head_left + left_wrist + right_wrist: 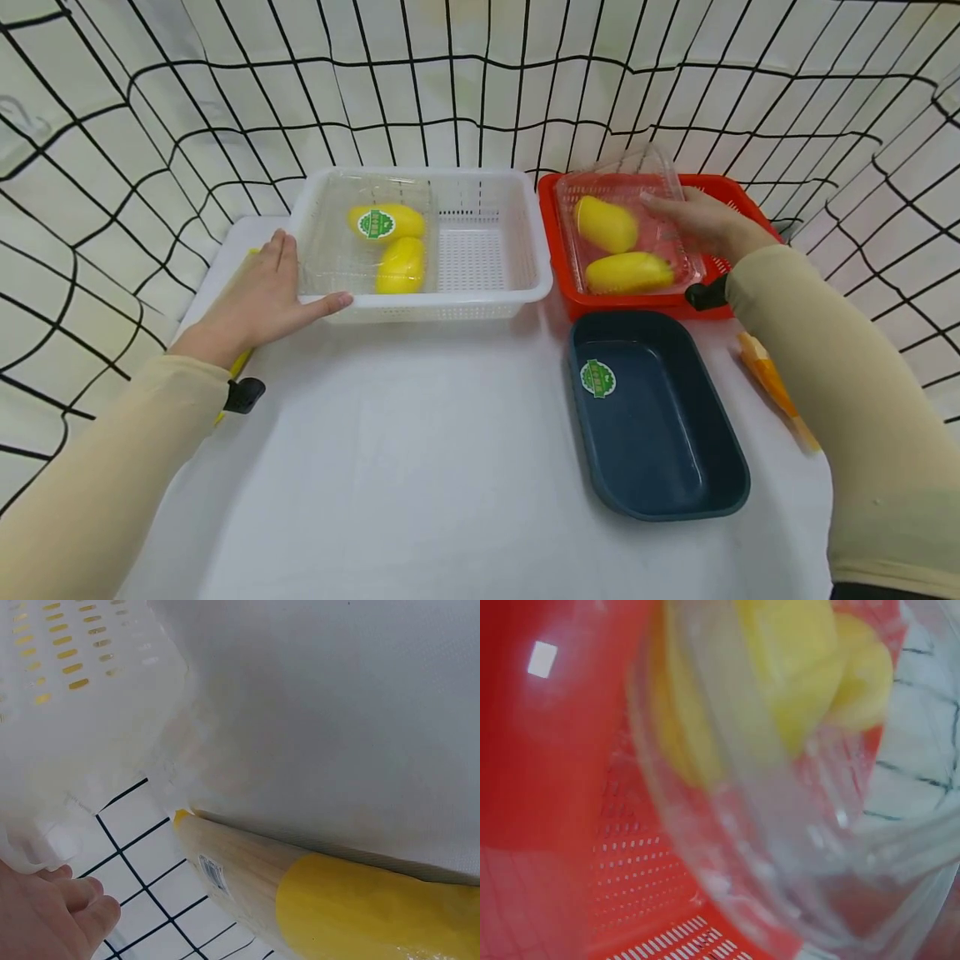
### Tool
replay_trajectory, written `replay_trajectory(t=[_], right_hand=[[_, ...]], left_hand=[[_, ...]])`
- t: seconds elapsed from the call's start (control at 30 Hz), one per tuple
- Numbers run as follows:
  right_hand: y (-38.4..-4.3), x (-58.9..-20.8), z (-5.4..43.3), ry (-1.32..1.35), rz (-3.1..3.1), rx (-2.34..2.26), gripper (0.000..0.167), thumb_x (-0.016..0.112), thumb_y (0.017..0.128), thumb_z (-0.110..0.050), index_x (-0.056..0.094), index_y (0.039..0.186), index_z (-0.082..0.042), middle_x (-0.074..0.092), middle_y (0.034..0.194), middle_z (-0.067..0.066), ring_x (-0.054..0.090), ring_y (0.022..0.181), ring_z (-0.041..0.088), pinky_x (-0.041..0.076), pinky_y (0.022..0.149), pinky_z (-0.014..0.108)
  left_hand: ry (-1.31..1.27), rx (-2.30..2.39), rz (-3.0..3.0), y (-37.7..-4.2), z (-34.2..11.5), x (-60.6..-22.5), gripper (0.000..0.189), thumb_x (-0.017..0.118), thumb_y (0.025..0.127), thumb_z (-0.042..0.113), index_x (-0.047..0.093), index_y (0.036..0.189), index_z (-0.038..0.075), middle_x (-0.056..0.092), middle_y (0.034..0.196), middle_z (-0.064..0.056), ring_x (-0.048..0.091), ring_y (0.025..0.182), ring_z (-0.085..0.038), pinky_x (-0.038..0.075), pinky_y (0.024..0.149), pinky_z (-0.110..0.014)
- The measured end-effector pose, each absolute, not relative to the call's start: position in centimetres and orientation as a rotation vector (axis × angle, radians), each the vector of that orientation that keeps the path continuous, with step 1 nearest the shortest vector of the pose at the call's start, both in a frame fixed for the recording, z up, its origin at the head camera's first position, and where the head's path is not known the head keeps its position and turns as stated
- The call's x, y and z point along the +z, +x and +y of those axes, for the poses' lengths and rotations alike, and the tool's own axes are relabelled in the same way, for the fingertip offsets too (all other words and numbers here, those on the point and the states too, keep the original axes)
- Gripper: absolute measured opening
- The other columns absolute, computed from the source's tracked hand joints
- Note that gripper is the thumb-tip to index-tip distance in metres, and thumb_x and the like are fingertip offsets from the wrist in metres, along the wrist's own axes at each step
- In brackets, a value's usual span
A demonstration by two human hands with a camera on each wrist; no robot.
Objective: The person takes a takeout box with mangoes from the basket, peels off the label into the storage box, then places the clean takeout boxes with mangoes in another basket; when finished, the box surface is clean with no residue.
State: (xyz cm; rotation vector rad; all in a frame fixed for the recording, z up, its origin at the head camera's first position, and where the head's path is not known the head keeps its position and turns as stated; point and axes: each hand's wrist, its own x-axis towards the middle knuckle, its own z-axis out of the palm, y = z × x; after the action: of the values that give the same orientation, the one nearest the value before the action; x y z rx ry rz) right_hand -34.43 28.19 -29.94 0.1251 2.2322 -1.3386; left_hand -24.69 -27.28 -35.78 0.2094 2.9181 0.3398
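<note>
Close to our lens we see a blurred, clear plastic container (754,742), with rounded, smooth yellow fruits (802,667) showing through it. Below and left, we see a red plastic basket (634,859) perforated in rows, while black wire grid (915,777) crosses a white backing (904,739) at right.

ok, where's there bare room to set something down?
White tabletop in front of the white basket, between left sleeve and blue tray. Also that basket's right side and the tray's floor, sticker aside. Crowded: red basket, with clear box, yellow fruit and right hand.
</note>
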Motion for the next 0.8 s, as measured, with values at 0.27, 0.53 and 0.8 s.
replay_trajectory(t=[0.27,0.53,0.8], right_hand=[[-32.8,-30.9,29.5,0.083,2.146,-1.383,0.085,0.050,0.100,-0.058,-0.002,0.164,-0.039,0.051,0.135,-0.005,0.064,0.109,0.007,0.059,0.089,0.023],[-30.9,-32.2,29.7,0.034,2.247,-1.410,0.082,0.048,0.100,-0.058,0.002,0.165,-0.037,0.054,0.134,-0.007,0.062,0.108,0.006,0.058,0.088,0.021],[-31.4,-31.5,29.7,0.193,2.186,-1.508,0.081,0.048,0.093,-0.070,0.019,0.161,-0.036,0.050,0.136,-0.008,0.060,0.112,0.009,0.058,0.089,0.022]], left_hand=[[0.228,0.321,2.914,-24.7,-27.2,-35.5,0.129,0.044,0.091,0.081,-0.019,0.153,-0.014,-0.020,0.163,-0.036,-0.004,0.154,-0.055,0.009,0.124,-0.066],[0.233,0.325,2.934,-24.8,-27.3,-35.4,0.130,0.045,0.090,0.081,-0.016,0.154,-0.014,-0.017,0.163,-0.038,-0.001,0.153,-0.057,0.010,0.124,-0.067],[0.213,0.327,2.914,-24.8,-27.3,-35.6,0.130,0.045,0.090,0.080,-0.018,0.154,-0.013,-0.018,0.163,-0.037,-0.002,0.153,-0.056,0.010,0.123,-0.067]])
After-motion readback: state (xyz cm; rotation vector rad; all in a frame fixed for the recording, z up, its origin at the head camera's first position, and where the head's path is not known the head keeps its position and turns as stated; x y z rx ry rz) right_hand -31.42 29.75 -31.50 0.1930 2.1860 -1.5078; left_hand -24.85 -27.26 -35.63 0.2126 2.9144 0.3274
